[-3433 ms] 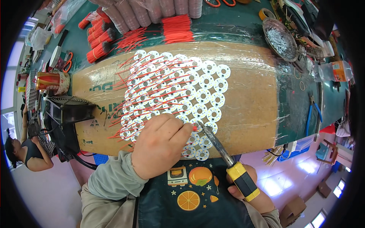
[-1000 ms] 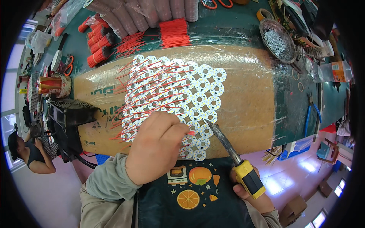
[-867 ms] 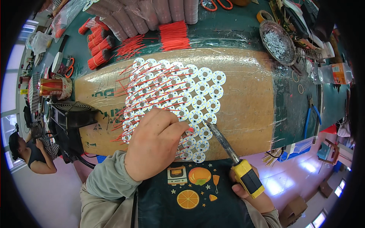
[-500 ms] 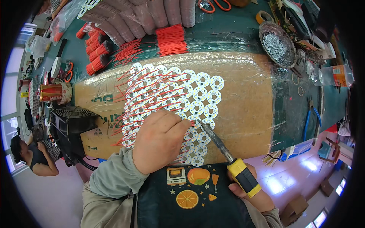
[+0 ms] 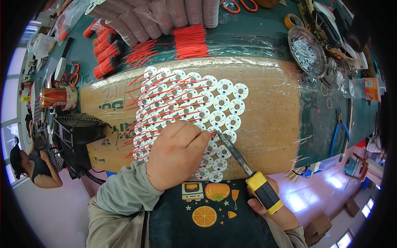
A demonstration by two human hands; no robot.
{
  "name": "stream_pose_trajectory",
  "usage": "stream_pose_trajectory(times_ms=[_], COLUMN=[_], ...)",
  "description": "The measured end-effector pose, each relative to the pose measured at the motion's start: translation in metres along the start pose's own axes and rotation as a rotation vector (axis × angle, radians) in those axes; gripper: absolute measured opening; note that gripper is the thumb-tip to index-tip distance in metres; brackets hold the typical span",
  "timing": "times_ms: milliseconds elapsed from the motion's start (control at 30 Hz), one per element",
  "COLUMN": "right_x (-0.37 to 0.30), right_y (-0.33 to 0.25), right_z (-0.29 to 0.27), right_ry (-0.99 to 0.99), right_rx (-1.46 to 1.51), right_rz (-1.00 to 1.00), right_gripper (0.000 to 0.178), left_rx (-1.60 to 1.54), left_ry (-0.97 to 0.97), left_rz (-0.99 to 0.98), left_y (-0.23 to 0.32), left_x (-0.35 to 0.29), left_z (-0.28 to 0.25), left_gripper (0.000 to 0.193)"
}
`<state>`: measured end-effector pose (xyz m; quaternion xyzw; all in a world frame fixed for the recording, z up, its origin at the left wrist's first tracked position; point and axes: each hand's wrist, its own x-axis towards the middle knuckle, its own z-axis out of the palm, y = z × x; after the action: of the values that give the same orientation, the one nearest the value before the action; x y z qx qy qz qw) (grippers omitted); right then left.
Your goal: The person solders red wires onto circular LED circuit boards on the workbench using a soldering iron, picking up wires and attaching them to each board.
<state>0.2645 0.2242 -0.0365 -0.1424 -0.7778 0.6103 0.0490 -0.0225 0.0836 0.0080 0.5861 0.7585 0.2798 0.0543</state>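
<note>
Rows of white ring-shaped LED boards lie on a brown cardboard sheet; many on the left carry red wires. My left hand is closed in a pinch over the lower rows, hiding several boards. At its fingertips a short piece of red wire shows against one board. My right hand grips the yellow and black handle of a soldering iron near my apron. The iron's tip touches or nearly touches that same board, right beside the wire end.
Behind the boards lie loose red wires, wire bundles and stacked boards. A metal dish of solder scraps stands at the far right, blue-handled pliers nearer. At left are a black fan, a red can and a seated person.
The boards and bench appear slightly farther right in the picture. Both hands keep the same pose, with the iron's tip still at the wire end.
</note>
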Motion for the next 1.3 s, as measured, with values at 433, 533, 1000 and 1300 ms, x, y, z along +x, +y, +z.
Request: stream_pose_trajectory(times_ms=[433,533,1000,1300], right_x=[0.000,-0.003,-0.003,-0.018], right_y=[0.000,-0.001,-0.011,0.005], right_z=[-0.002,0.000,0.001,-0.002], right_ry=[-0.024,0.051,0.082,0.012], right_rx=[0.031,0.060,0.090,0.104], right_rz=[-0.006,-0.027,0.014,0.009], right_gripper=[0.051,0.051,0.043,0.051], left_rx=[-0.013,-0.016,-0.100,-0.109], left_ry=[-0.007,-0.013,0.017,-0.037], left_rz=[-0.008,-0.015,-0.051,-0.027], left_y=[0.001,0.001,0.011,0.009], left_x=[0.001,0.001,-0.002,-0.004], left_z=[-0.001,-0.001,-0.007,-0.002], left_gripper=[0.032,0.032,0.032,0.033])
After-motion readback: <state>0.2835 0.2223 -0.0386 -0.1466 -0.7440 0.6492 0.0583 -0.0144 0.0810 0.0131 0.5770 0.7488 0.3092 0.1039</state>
